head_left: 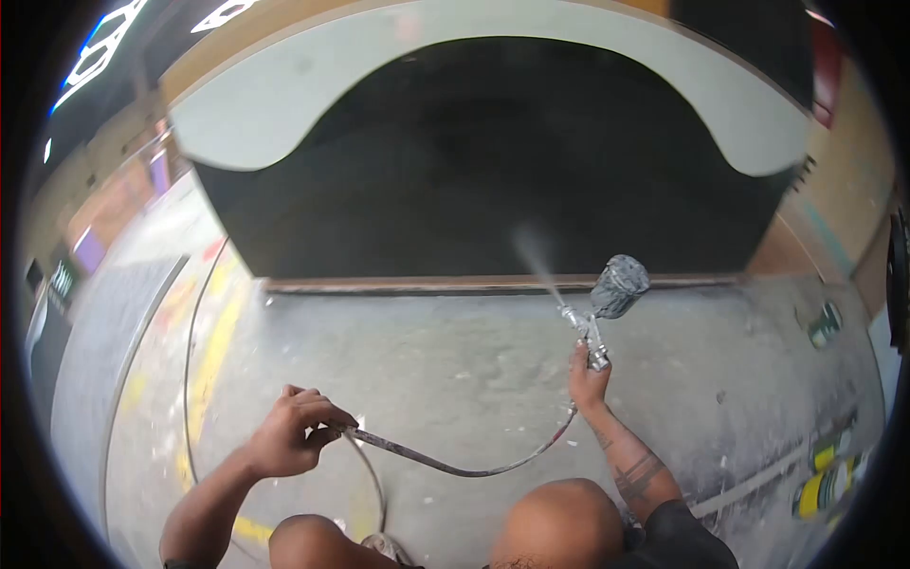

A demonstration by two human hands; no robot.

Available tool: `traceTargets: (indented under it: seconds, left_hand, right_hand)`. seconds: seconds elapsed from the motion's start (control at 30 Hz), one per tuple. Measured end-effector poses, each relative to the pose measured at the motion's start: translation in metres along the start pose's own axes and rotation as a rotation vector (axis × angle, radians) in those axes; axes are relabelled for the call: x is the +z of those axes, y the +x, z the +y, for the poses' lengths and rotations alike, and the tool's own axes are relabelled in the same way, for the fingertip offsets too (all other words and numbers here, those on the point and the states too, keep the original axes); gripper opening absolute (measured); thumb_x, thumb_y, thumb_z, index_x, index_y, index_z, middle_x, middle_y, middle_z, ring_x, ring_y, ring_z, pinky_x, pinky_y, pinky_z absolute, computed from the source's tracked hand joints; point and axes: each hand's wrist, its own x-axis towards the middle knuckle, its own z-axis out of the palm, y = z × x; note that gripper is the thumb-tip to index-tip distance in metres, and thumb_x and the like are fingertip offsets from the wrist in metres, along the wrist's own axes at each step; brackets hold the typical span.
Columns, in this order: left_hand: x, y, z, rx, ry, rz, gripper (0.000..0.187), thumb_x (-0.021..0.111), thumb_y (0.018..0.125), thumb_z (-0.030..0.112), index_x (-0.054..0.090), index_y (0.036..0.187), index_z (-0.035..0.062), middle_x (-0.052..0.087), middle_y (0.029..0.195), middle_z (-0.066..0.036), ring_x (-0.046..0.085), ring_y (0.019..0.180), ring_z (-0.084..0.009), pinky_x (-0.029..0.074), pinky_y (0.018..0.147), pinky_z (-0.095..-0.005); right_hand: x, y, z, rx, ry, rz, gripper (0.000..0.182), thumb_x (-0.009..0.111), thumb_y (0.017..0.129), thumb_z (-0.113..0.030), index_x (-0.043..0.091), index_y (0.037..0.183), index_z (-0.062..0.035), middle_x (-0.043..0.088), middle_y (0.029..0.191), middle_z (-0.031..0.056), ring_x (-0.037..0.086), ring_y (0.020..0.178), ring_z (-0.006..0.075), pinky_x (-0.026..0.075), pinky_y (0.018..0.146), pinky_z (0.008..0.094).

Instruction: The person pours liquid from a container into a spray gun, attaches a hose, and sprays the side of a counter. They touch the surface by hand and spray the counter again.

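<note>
My right hand (590, 381) is closed round the handle of a metal spray gun (586, 330). A paint-smeared cup (621, 284) sits on top of the gun, tilted to the right. From the nozzle a pale mist (536, 254) blows toward a large upright panel (474, 180), black below with a light grey curved band (246, 114) above. My left hand (301, 429) pinches a stained air hose (427, 461), which sags across to the base of the gun. Part of the hose hangs down from my left hand toward the floor.
A long grey board (123, 351) lies at the left, beside a dark line on the floor. Yellow stripes (213, 360) mark the concrete. Paint cans (823, 488) stand at the lower right, and another can (825, 324) is farther up. My knees (559, 526) are at the bottom.
</note>
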Motion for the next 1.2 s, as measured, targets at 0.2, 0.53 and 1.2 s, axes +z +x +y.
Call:
traceTargets:
  seconds: [0.2, 0.53, 1.2]
  left_hand:
    - [-0.026, -0.125, -0.076, -0.073, -0.022, 0.233, 0.025, 0.071, 0.075, -0.005, 0.074, 0.093, 0.0111, 0.070, 0.083, -0.002, 0.062, 0.079, -0.0212, 0.039, 0.081, -0.0343]
    - [-0.029, -0.196, -0.135, -0.287, -0.098, 0.451, 0.028, 0.069, 0.065, -0.010, 0.074, 0.085, 0.0086, 0.064, 0.071, -0.002, 0.057, 0.065, -0.0183, 0.039, 0.078, -0.0333]
    - [0.038, 0.059, -0.016, 0.235, -0.023, -0.207, 0.022, 0.065, 0.089, 0.004, 0.073, 0.106, 0.0160, 0.071, 0.100, 0.002, 0.061, 0.102, -0.0179, 0.034, 0.097, -0.0399]
  right_hand:
    - [0.181, -0.067, -0.022, -0.190, -0.222, -0.448, 0.024, 0.062, 0.100, -0.020, 0.062, 0.085, -0.0014, 0.059, 0.068, -0.0011, 0.051, 0.064, 0.0080, 0.043, 0.056, 0.0333]
    - [0.309, -0.135, -0.094, -0.226, 0.119, -0.954, 0.023, 0.060, 0.102, -0.024, 0.069, 0.100, -0.0033, 0.065, 0.073, 0.0015, 0.059, 0.072, 0.0078, 0.049, 0.068, 0.0300]
    - [-0.119, 0.021, -0.059, -0.192, -0.228, -0.225, 0.032, 0.047, 0.107, -0.029, 0.063, 0.113, -0.0026, 0.070, 0.079, 0.0066, 0.052, 0.049, 0.0059, 0.039, 0.043, 0.0255]
